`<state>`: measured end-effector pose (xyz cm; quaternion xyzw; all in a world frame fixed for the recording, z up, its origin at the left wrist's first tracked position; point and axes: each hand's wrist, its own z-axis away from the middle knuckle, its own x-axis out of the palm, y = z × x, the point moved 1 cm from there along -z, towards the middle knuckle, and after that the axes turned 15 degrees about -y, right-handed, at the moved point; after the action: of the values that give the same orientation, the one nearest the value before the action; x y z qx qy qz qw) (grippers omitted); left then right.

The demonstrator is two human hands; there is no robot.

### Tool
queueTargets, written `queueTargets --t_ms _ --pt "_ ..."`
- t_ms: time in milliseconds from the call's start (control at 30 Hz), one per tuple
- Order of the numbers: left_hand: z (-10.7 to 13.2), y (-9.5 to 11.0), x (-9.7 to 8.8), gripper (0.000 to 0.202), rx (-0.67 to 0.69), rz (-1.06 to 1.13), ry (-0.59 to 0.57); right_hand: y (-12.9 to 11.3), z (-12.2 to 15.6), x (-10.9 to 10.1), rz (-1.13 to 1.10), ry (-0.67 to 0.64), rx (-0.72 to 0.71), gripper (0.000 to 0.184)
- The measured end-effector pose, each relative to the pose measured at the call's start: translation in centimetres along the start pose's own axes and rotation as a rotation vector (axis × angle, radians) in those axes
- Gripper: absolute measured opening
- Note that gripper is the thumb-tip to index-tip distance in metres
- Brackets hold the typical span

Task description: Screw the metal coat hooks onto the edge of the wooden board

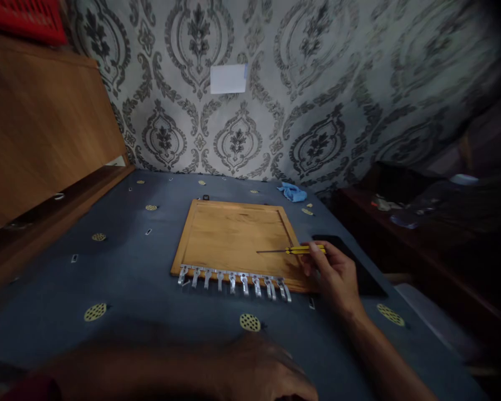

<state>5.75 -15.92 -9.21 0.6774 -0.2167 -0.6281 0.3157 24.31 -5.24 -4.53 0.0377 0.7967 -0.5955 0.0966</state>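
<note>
In my right hand (336, 275) is a screwdriver (292, 250) with a yellow handle and a thin dark shaft, pointing left. The fingers are closed round its handle, over the right side of a framed wooden board (234, 231). Along the board's front edge runs a row of several metal hooks (232, 282) on a metal strip, their ends hanging toward me. My left hand (271, 370) is at the bottom of the view, nearer to me than the board and apart from it. Motion blur smears its fingers, so whether it holds anything is unclear.
The board lies on a blue patterned cloth (129, 278). A crumpled light-blue cloth (292, 192) rests near the wall, and a flat black object (363, 273) lies beyond my right hand. A wooden cabinet (45, 122) stands at left, with a red basket (25, 19) on top.
</note>
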Motion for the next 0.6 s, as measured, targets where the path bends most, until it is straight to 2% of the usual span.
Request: queueTargets --t_ms 133,367,600 --pt "0.1 0.2 0.0 0.026 -0.002 -0.168 -0.022 0.4 -0.1 -0.1 0.008 -0.021 0.021 0.051" --pt "-0.2 0.4 0.2 0.030 0.011 -0.377 -0.051 0.6 0.0 -0.4 -0.001 -0.021 0.060 0.047" --pt "0.3 1.5 0.5 0.032 0.010 -0.503 0.019 0.7 -0.2 -0.7 -0.031 0.040 0.084 0.050"
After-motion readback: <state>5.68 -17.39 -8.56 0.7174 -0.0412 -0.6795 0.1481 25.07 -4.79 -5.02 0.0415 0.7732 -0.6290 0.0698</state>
